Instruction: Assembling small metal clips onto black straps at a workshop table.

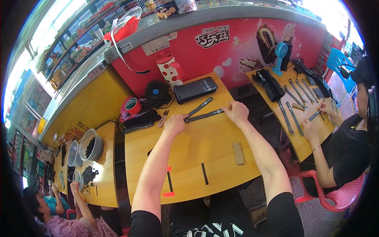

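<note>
A dark grey strap (pixel 205 115) is stretched over the table between my two hands. My left hand (pixel 175 123) is closed around its left end, and my right hand (pixel 237 113) pinches the other end between thumb and fingers. A second dark strap (pixel 202 106) slants away from near my left fingers toward a black case (pixel 195 90). Just left of my left hand lies a pair of thread snips (pixel 163 118). Nearer me on the tabletop are a thin black strip (pixel 205 173), another black strip (pixel 169 180) between pieces of red tape (pixel 169 194), and a ridged tan block (pixel 238 153).
Along the back left stand a black fan (pixel 156 91), a polka-dot tumbler (pixel 169 70) and a red tape roll (pixel 133 106). A co-worker handles a strap at the right table (pixel 318 136). Other people work at the left table (pixel 108 158), beside plastic bowls (pixel 98 148).
</note>
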Demonstrator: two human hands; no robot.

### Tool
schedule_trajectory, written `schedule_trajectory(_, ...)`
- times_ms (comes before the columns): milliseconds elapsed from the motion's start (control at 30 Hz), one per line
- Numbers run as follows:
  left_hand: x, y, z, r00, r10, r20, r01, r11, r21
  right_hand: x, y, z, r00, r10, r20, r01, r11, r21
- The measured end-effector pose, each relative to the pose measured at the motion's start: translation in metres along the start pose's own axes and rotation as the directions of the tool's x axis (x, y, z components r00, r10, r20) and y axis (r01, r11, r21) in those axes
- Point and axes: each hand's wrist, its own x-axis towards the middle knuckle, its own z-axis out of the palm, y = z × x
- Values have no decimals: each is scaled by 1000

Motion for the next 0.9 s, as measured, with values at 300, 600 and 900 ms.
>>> schedule_trajectory(300,5,-5,-11,993,-18,117,13,999,41,-1,8,-16,907,-357,-224,401,894,199)
schedule_trajectory(600,14,-6,-15,997,22,76,-24,999,22,-46,-8,-145,813,-463,-353,532,837,129)
schedule_trajectory(900,-8,-13,-52,996,-26,-88,21,998,-55,-39,-47,-140,798,-535,-277,601,737,309)
